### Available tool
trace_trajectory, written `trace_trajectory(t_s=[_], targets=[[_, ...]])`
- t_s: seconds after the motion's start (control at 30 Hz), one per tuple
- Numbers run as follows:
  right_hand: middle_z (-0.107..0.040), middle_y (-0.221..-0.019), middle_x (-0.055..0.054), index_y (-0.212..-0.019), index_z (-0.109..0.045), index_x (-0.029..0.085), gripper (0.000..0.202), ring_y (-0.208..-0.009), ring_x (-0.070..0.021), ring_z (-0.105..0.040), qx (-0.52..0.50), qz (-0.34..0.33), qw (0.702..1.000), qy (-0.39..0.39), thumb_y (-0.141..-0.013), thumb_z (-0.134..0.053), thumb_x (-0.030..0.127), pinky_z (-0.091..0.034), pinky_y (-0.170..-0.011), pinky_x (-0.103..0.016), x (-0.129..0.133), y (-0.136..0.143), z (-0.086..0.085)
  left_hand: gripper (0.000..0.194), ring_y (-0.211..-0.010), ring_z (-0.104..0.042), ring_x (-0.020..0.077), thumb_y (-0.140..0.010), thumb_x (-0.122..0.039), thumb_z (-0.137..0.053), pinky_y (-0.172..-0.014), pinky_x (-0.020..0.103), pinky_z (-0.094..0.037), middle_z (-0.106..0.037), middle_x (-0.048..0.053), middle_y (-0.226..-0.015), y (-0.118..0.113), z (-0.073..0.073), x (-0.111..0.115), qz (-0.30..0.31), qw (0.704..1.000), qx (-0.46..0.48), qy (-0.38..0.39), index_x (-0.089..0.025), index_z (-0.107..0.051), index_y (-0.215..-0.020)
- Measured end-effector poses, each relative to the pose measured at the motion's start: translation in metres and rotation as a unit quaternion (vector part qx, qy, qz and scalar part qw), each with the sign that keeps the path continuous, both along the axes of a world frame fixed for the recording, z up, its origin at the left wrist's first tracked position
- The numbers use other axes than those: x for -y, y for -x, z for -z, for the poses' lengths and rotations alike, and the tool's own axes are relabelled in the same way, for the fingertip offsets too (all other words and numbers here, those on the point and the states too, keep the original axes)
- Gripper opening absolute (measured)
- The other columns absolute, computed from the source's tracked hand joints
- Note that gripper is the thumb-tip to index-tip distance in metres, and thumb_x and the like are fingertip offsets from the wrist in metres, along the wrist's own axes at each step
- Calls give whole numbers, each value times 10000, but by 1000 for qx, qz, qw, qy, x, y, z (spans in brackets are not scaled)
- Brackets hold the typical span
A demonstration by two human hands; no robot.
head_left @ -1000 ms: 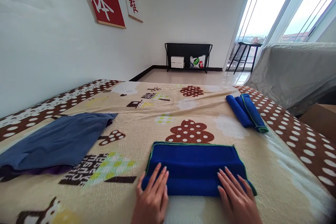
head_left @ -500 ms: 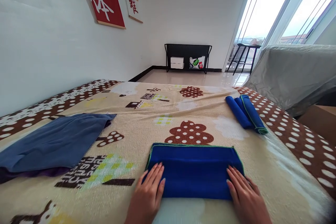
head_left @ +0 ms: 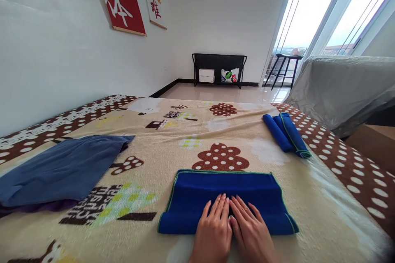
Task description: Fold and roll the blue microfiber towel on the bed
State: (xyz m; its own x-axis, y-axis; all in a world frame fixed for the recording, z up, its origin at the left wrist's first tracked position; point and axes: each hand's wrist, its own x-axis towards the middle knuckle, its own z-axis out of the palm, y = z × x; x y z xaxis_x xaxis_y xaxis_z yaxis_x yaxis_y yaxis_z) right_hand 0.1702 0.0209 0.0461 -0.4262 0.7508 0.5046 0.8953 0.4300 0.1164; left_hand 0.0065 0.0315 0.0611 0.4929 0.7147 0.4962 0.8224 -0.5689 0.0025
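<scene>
A blue cloth [head_left: 185, 191] with green stitched edges lies in front of me, its near edge folded over into a thick strip. My left hand [head_left: 215, 224] rests flat on the middle of this near part, fingers stretched forward. Beside it, my right hand [head_left: 248, 222] lies palm down on the same cloth, fingers also extended. The two hands nearly touch at the index fingers and thumbs. Farther off to the right are rolled blue cloths [head_left: 279, 133] with green edging.
A patterned blanket [head_left: 166, 152] covers the surface. Grey-blue folded fabric [head_left: 61, 168] with purple underneath lies at the left. Beyond stand a black rack [head_left: 219, 63], a black stool [head_left: 285, 63] and plastic-covered furniture [head_left: 348, 86]. A cardboard box [head_left: 370, 144] is at the right.
Both hands have moved inward from the cloth's left and right sides to its middle. The cloth's near corners now show. The view has shifted slightly.
</scene>
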Motion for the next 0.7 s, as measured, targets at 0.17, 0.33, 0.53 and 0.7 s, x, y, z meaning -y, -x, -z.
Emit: trace_trajectory(t_s=[0.17, 0.33, 0.53, 0.7], targets=[[-555, -1401, -45, -1384, -538, 208, 495, -1263, -228, -561, -28, 131, 991, 28, -1001, -378, 479, -451, -989, -416, -2, -49, 14, 494, -1296, -548, 234, -973, -386, -456, -1013, 409, -463, -526, 60, -1459, 55, 0, -10, -72, 996, -48, 20, -201, -492, -1430], [-521, -1438, -43, -1374, -543, 247, 497, -1296, -258, -528, -11, 165, 986, 23, -1021, -246, 432, -417, -1000, -474, 5, -125, 30, 485, -1303, -538, 246, -965, -408, -444, -1083, 440, -407, -575, 54, -1418, 135, 6, -20, -184, 982, -30, 41, -233, -526, -1409], [-491, -1466, -76, -1463, -416, 200, 547, -1302, -240, -517, -33, 97, 995, -18, -969, -433, 434, -387, -1044, -401, 27, -149, 15, 457, -1223, -593, 266, -924, -327, -514, -1050, 429, -436, -663, 64, -1299, 175, -5, -3, -166, 984, 35, -59, -236, -550, -1370], [-641, -1299, -3, -1328, -547, 250, 452, -1117, -168, -636, -7, -43, 999, -31, -875, -547, 252, -425, -952, -289, 45, -144, 0, 605, -1151, -620, 196, -803, -89, -502, -1010, 309, -474, -701, 18, -1187, 157, -27, 27, 16, 999, 11, -43, -270, -509, -1381]])
